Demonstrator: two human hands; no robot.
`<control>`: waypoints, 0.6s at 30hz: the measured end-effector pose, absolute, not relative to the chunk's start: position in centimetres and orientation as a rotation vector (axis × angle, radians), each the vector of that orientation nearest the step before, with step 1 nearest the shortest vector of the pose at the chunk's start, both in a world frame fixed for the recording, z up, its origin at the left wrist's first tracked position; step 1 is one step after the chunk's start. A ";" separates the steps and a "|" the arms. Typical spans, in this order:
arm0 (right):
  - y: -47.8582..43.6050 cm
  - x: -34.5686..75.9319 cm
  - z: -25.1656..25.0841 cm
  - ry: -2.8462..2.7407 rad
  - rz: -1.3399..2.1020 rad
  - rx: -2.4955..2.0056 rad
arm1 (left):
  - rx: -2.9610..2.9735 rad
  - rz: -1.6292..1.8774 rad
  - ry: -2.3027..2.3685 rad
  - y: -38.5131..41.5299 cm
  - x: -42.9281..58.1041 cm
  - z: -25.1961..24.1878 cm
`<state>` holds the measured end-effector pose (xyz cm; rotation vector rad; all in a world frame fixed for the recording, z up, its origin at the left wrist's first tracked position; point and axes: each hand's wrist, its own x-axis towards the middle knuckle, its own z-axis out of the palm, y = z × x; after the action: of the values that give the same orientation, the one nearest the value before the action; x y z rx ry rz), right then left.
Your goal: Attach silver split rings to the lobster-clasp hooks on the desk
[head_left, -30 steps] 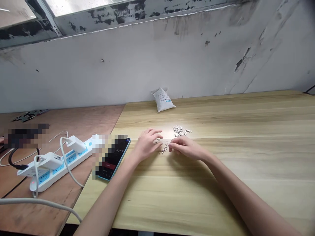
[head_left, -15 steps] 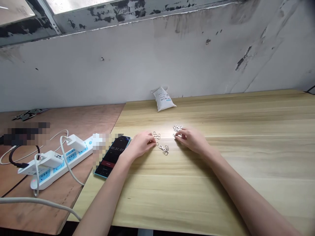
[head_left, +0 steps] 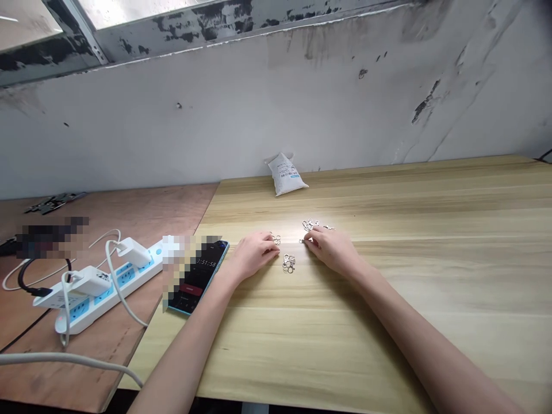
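Over the wooden table, my left hand (head_left: 257, 253) has its fingertips drawn together beside several thin silver rings (head_left: 277, 240). Whatever those fingertips cover is hidden. My right hand (head_left: 331, 245) pinches a small silver metal clasp (head_left: 301, 241), whose end pokes out left of the thumb and forefinger. Just beyond that hand lies a heap of silver clasps (head_left: 309, 225), partly covered by the fingers. Between the hands and slightly nearer me is a small cluster of silver clasps with rings (head_left: 288, 263), touched by neither hand.
A white labelled packet (head_left: 287, 175) stands near the wall. Left of my left forearm lies a phone (head_left: 196, 282) showing a running timer. Farther left, a white power strip (head_left: 118, 282) carries plugs and trailing cables on a brown board (head_left: 172, 201).
My left fingertips have shifted slightly right, and the ring seen at them before is hidden now. My right hand has moved a little left with the clasp, uncovering more silver pieces behind it.
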<state>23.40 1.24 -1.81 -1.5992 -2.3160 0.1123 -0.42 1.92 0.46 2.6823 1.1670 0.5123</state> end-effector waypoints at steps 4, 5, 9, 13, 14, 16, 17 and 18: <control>1.1 23.3 -1.8 -2.277 0.188 -1.563 | 2.676 0.549 1.128 2.1 -0.3 0.4; 1.1 23.2 -1.9 -2.263 0.210 -1.545 | 2.646 0.572 1.126 2.1 -0.2 0.4; 1.0 22.9 -2.2 -2.228 0.276 -1.458 | 2.536 0.632 1.159 1.9 0.0 0.6; 0.9 22.7 -2.5 -2.235 0.300 -1.368 | 2.447 0.684 1.151 1.8 0.1 0.6; 0.9 22.6 -2.5 -2.237 0.305 -1.356 | 2.431 0.702 1.142 1.8 0.1 0.6; 0.8 22.5 -2.5 -2.240 0.309 -1.341 | 2.410 0.747 1.121 1.9 0.1 0.4; 0.8 22.5 -2.5 -2.242 0.310 -1.336 | 2.404 0.766 1.111 1.9 0.1 0.4; 0.8 22.5 -2.5 -2.244 0.311 -1.331 | 2.402 0.776 1.104 1.9 0.1 0.3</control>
<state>22.49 0.82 -2.53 -1.3308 -2.2440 0.3112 0.10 1.95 0.27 2.4017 1.1042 0.7760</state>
